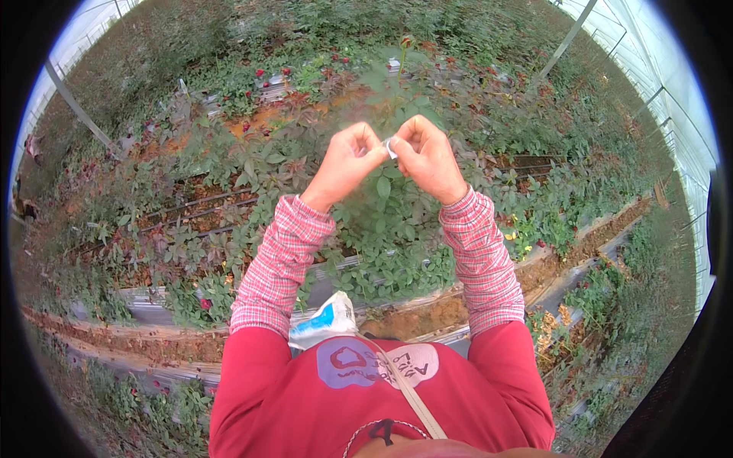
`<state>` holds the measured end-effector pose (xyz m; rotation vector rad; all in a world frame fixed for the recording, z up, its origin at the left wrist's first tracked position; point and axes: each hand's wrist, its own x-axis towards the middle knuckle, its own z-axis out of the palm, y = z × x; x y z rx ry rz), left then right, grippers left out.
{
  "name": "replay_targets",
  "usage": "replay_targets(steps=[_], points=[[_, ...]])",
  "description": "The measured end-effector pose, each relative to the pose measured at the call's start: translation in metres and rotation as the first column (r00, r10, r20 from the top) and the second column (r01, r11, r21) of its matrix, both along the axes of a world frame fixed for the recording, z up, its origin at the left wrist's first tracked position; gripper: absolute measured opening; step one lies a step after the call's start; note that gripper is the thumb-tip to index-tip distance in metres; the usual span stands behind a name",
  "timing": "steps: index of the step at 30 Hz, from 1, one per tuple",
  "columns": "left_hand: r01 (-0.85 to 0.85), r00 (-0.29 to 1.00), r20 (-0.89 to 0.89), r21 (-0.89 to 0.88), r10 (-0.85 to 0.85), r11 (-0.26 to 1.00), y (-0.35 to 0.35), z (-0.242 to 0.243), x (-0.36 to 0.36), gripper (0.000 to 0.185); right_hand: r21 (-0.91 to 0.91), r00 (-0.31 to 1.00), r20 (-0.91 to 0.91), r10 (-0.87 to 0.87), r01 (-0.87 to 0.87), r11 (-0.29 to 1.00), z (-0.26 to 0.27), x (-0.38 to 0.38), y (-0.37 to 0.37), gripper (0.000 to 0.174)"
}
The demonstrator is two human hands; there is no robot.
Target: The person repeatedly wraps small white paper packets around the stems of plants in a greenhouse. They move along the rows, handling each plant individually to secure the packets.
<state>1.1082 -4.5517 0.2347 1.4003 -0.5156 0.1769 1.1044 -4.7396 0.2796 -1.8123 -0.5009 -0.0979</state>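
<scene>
My left hand (365,158) and my right hand meet in front of me above the rose plants, fingertips nearly touching. Pinched between them is a small white piece (391,149), perhaps paper or tape. On the picture's right, my right hand (426,157) has thumb and fingers closed on it; the thumb and forefinger of the other hand touch its left edge. Just beyond the hands rises a rose stem with a red and green bud (406,42). A white and blue bag (323,322) hangs at my waist from a strap (409,392).
Rose bushes (401,266) with dark red blooms grow in rows over plastic ground film (143,306). A bare soil path (424,315) crosses near my body. Thin irrigation lines (200,203) run through the bed. Metal posts (80,109) stand at both sides under a greenhouse film.
</scene>
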Motion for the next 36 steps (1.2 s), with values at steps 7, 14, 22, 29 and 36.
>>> replay_targets(steps=[7,14,22,29,36], points=[[-0.715,0.636,0.603,0.226,0.482,0.662,-0.032,0.045,0.066,0.019,-0.323,0.852,0.466,-0.239,0.415,0.851,0.042,0.051,-0.001,0.019],[-0.845,0.482,0.615,0.140,0.624,0.516,-0.058,0.068,0.122,0.019,-0.240,0.698,0.649,-0.303,0.566,0.789,0.048,0.127,-0.003,0.029],[-0.872,0.437,0.587,0.091,0.682,0.480,-0.083,0.062,0.147,0.031,-0.147,0.692,0.689,-0.214,0.423,0.894,0.046,0.161,-0.010,0.021],[-0.779,0.487,0.545,-0.082,0.683,0.621,-0.105,0.054,0.145,0.029,-0.183,0.777,0.629,-0.027,0.182,0.966,0.061,0.170,-0.047,0.020],[-0.815,0.458,0.591,-0.018,0.664,0.579,-0.109,0.058,0.110,0.026,-0.326,0.917,0.199,0.347,-0.271,0.905,0.099,0.145,-0.081,0.036]])
